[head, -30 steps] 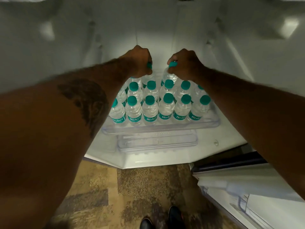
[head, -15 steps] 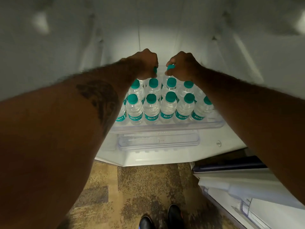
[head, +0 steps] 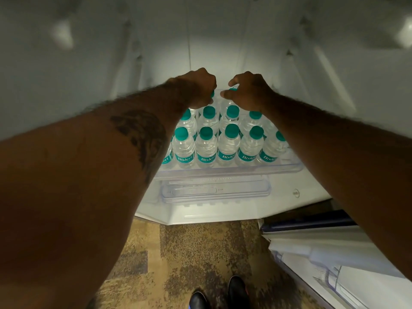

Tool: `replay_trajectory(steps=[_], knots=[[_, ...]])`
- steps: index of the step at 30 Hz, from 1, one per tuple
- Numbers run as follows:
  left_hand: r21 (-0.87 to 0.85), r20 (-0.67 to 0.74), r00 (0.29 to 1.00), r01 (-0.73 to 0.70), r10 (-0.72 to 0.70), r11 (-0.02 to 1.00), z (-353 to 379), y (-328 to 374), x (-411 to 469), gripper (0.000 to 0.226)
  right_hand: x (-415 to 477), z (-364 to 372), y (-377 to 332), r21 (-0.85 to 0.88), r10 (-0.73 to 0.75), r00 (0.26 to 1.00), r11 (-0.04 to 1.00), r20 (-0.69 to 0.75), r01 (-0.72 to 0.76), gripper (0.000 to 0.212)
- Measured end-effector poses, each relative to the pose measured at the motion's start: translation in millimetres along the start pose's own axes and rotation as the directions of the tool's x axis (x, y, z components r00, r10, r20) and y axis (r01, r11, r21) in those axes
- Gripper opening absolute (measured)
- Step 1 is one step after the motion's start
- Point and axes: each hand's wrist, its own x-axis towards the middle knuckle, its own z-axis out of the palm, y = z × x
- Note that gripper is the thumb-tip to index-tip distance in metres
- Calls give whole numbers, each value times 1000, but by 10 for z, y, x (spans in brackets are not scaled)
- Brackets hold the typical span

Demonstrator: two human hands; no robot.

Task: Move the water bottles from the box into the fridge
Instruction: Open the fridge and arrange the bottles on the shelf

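Several small water bottles [head: 228, 146] with teal caps and teal labels stand in rows on the clear fridge shelf [head: 225, 171]. Both my arms reach deep into the fridge over them. At the back row my left hand [head: 198, 88] grips the top of a bottle [head: 212, 94], of which only a bit of teal cap shows. My right hand [head: 248, 91] is beside it, thumb and fingers curled around the cap of another back-row bottle [head: 233, 89]. The bodies of both bottles are hidden behind the rows in front. The box is not in view.
White fridge walls [head: 89, 63] close in on both sides. A clear drawer cover [head: 216, 191] lies below the shelf. The open fridge door [head: 334, 259] juts out at the lower right. My black shoes [head: 223, 295] stand on patterned carpet [head: 189, 253].
Both hands have moved a little lower and farther back with their bottles. The right thumb and fingers look looser around the cap than before.
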Motion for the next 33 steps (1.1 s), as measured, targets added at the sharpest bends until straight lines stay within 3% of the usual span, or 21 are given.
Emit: replay_trajectory(steps=[5,20,30,33], knots=[[18,-16,1000,5,-4,1000,-29,3,-46,44,-21,-32,34,31,23,997,999,-67,-21,48],[20,-11,1000,4,-3,1000,-29,68,-73,34,-36,-12,107,24,-25,998,999,-58,26,37],[8,21,1000,15,-15,1000,-63,71,-136,47,-63,-17,72,73,21,995,997,-94,-14,38],[-3,-30,999,25,-25,1000,-103,45,-259,51,-135,-59,23,38,11,992,999,-129,-6,46]])
